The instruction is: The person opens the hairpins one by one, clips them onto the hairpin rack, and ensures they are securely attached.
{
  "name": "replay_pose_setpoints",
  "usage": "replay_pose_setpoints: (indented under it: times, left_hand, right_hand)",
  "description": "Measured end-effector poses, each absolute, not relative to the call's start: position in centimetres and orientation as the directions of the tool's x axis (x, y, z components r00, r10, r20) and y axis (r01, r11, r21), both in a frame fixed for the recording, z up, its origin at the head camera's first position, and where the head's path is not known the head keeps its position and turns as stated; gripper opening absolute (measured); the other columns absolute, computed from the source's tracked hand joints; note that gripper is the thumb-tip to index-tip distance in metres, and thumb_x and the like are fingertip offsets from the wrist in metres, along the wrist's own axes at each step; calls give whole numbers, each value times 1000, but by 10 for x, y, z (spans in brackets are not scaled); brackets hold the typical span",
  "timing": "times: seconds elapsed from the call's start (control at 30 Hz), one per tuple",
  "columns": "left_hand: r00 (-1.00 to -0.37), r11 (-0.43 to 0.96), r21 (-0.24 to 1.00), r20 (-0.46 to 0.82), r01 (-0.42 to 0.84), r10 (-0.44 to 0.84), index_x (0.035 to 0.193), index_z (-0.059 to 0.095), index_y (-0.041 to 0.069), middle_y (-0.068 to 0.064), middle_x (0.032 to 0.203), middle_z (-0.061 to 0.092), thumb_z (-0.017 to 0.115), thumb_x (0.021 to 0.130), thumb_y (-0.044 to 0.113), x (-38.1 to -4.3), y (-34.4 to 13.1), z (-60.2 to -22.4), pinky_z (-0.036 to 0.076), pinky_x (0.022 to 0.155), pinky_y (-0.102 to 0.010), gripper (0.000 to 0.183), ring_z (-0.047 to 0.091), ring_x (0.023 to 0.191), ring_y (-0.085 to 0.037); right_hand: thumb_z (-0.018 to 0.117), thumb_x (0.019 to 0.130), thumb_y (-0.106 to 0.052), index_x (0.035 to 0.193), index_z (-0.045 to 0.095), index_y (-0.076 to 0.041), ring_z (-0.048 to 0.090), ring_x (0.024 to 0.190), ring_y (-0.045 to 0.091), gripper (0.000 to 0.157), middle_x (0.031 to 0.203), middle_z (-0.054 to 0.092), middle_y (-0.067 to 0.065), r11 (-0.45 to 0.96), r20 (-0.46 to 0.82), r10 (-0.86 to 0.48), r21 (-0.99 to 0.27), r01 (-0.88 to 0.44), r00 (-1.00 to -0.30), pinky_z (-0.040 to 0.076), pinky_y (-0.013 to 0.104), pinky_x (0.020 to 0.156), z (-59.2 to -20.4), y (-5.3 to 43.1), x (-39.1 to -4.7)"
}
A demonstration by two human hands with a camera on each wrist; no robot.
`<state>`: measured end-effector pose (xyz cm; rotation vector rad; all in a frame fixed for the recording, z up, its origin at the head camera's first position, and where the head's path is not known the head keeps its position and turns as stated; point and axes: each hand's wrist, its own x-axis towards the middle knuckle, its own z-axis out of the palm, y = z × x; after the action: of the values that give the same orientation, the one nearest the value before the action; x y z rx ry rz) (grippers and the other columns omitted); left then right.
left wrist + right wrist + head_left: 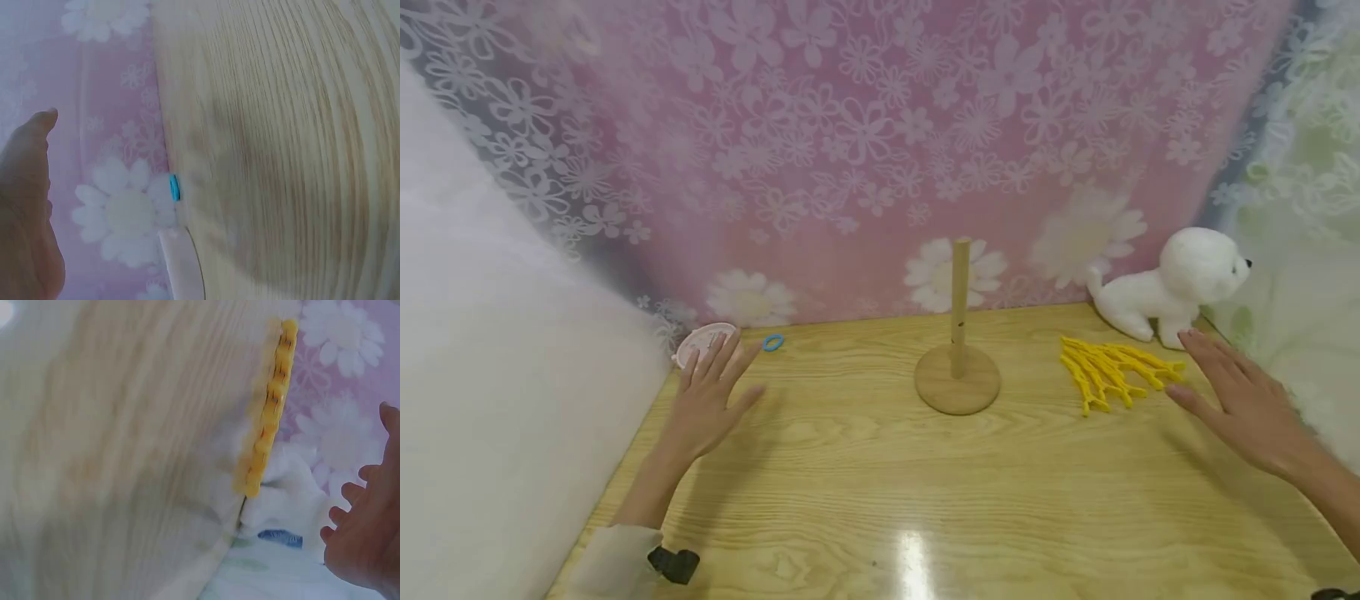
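Observation:
My left hand (703,417) is held over the table's left side with fingers spread and nothing in it. Its fingertips overlap a pale pink round item (688,348) in the head view. Just right of that lies a small blue ring (773,342), also seen in the left wrist view as a blue ring (175,187). On the other side, my right hand (1255,412) hovers with straight fingers, holding nothing. Nearest to it are a yellow branching piece (1105,367), lying flat, and a white plush dog (1202,271) behind.
A wooden stand (957,392) with a round base and one upright peg is at the back middle of the wood-grain table (850,483). Flowered pink cloth (850,167) hangs along the back edge. White cloth (505,350) borders the left side.

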<state>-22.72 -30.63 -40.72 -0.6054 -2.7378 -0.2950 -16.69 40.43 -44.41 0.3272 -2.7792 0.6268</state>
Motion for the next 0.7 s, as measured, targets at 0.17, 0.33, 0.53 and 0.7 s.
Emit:
replay_pose_setpoints:
  times: [0.17,0.33,0.53,0.7]
  left_hand:
    - [-886,859,269,295,435,357,168,19,37,-1,176,8,47,109,49,-235,-288,-416,-6,128,-55,66,5,162,-31]
    - [-894,810,382,248,445,374,167,24,30,-3,175,13,47,109,51,-241,-266,-422,-6,128,-57,66,4,162,-31]
    - [-881,718,510,261,474,395,165,33,22,-8,171,25,54,109,41,-260,-233,-437,5,125,-66,63,13,160,-36]
    - [-903,630,663,178,404,391,165,33,20,-9,171,25,56,108,41,-272,-203,-450,9,123,-71,65,13,159,-37]
  right_hand:
    - [50,110,-22,169,2,-24,2,148,66,76,170,6,30,712,238,-173,-640,-288,-956,-4,88,105,-447,388,-164]
    - [44,113,-30,168,-10,-20,9,142,71,77,168,-3,35,607,57,-158,-782,-142,-986,24,88,95,-446,372,-158]
    - [46,113,-36,168,-1,-6,29,138,61,79,168,6,32,553,-54,-108,-833,-15,-993,42,73,94,-449,355,-157]
    - [56,109,-34,162,26,2,57,114,12,71,157,35,31,548,-23,-55,-837,-11,-998,58,37,86,-457,341,-160]
